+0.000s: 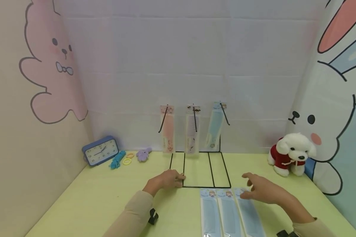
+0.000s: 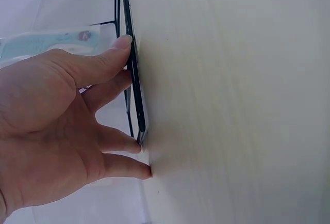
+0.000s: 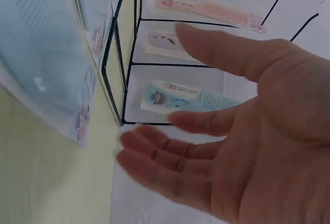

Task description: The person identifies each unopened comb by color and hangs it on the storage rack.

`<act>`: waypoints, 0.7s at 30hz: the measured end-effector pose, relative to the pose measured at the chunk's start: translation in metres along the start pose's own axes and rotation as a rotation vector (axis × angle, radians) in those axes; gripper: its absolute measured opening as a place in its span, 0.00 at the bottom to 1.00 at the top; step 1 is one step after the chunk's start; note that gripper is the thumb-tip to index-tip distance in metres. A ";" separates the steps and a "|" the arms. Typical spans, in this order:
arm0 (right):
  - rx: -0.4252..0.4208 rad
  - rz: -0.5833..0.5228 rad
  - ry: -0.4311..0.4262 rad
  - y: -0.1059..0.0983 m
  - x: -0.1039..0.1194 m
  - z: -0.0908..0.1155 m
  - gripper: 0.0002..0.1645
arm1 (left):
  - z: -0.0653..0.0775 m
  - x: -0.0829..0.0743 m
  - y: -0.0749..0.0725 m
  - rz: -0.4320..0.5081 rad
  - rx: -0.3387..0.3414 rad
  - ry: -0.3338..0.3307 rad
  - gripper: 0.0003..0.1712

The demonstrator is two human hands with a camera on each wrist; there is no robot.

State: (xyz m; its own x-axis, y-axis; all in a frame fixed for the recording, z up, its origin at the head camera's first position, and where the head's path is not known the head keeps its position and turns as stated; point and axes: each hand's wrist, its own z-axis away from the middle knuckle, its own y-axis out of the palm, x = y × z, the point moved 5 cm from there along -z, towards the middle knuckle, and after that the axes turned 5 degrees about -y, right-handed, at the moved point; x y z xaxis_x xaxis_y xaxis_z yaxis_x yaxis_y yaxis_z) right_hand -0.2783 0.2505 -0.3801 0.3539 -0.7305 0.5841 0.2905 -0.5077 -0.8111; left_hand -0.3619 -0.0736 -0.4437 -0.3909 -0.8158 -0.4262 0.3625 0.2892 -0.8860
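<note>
At the front left corner of a black wire display rack (image 1: 206,187), my left hand (image 1: 169,179) pinches the base wire; the left wrist view shows thumb and forefinger at the wire (image 2: 135,84). From the rack's hooks hang a pink packaged comb (image 1: 168,131), a purple one (image 1: 191,135) and a blue one (image 1: 215,123). Three more blue packaged combs lie side by side in front of the rack, the left one (image 1: 211,212), the middle one (image 1: 229,212) and the right one (image 1: 250,214). My right hand (image 1: 265,189), fingers spread and holding nothing, hovers over the right pack's top end.
On the table's back left stand a blue alarm clock (image 1: 102,150), a blue cord bundle (image 1: 117,160), two small rings (image 1: 127,161) and a purple plush-like piece (image 1: 143,154). A white toy dog (image 1: 296,146) in red sits at the back right, near the wall.
</note>
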 end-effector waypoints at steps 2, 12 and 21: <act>0.046 0.045 0.054 0.007 -0.002 0.005 0.52 | 0.000 -0.001 0.001 0.009 -0.003 -0.011 0.26; 0.173 0.123 0.167 0.046 -0.007 0.014 0.61 | 0.004 -0.001 0.001 0.032 -0.015 0.004 0.25; 0.113 0.195 0.187 0.051 -0.006 0.013 0.47 | 0.003 -0.003 0.000 0.044 -0.015 -0.004 0.25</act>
State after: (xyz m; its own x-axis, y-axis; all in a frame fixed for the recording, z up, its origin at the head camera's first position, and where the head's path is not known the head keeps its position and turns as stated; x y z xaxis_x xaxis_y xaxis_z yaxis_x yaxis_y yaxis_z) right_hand -0.2543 0.2345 -0.4249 0.2461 -0.8860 0.3929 0.3337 -0.3031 -0.8926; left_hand -0.3581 -0.0726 -0.4413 -0.3718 -0.8040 -0.4640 0.3668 0.3319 -0.8691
